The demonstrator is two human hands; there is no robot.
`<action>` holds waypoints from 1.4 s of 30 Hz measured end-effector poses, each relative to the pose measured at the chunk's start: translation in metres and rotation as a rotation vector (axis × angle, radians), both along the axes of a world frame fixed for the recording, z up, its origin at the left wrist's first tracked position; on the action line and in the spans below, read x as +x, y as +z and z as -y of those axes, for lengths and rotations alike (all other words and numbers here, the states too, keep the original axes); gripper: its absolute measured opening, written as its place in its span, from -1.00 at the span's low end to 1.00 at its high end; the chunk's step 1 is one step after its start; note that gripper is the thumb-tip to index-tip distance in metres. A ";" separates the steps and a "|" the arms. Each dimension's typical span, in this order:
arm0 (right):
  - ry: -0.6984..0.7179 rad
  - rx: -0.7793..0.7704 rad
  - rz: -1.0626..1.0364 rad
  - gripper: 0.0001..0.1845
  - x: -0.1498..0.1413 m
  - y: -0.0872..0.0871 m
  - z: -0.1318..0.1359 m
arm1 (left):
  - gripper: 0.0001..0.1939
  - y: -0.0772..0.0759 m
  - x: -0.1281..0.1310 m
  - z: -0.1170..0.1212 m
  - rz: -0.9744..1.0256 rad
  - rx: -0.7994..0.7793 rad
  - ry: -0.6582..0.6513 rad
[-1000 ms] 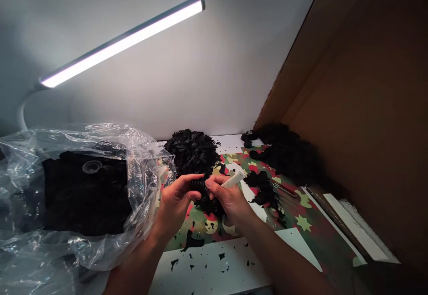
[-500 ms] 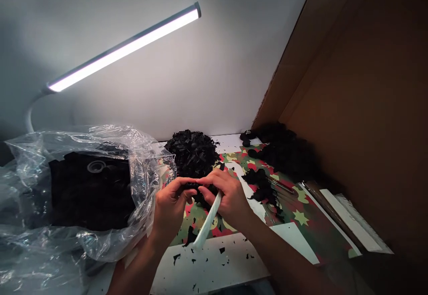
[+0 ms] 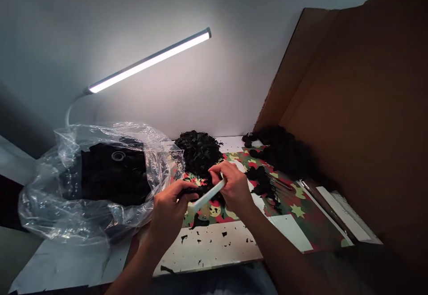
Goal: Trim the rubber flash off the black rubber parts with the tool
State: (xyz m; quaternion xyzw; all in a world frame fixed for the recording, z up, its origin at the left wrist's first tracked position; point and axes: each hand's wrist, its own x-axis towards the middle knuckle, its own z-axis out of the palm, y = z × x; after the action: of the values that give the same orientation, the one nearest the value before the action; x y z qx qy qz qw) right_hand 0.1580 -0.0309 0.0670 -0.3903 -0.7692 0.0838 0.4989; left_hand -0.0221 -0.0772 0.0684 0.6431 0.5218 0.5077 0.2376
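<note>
Between the thumb and fingers of my left hand [image 3: 170, 199], closed, is a small black piece [image 3: 192, 191], dark and hard to make out. My right hand [image 3: 232, 185] is closed around a slim tool with a pale white handle [image 3: 209, 195]; its working end is hidden by my fingers. The two hands are a little apart. Just behind them rises a heap of black shavings [image 3: 199, 152]. Black scraps [image 3: 224, 233] are scattered over the white board [image 3: 234, 246] in front of my hands.
A clear plastic bag [image 3: 43, 210] with black parts [image 3: 113, 179] stands left. At right are a dark pile [image 3: 287, 152], a black clump [image 3: 262, 181], a thin metallic tool [image 3: 282, 183] and a cardboard wall [image 3: 361, 107]. A lit lamp [image 3: 150, 60] hangs above the camouflage-patterned sheet [image 3: 310, 223].
My hands have moved apart. The right hand has lifted slightly away from the black piece with the white-handled tool, while the left still holds the piece. The camera view has shifted.
</note>
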 end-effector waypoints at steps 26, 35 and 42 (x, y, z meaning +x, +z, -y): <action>0.304 -0.161 -0.098 -0.80 -0.005 0.004 0.070 | -0.81 0.002 0.003 0.057 -0.235 0.079 -0.021; 0.154 0.078 0.139 -0.80 -0.012 0.005 0.093 | -0.77 0.004 0.004 0.069 -0.387 0.184 0.004; 0.013 0.039 0.119 -0.82 -0.029 0.001 0.100 | -0.79 -0.009 0.003 0.071 -0.528 0.311 0.137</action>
State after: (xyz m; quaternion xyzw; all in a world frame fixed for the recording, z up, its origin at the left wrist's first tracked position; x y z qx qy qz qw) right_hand 0.1291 -0.1307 0.0683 -0.3796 -0.8016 0.0487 0.4593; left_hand -0.0188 -0.1483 0.0596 0.7448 0.5235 0.4116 -0.0422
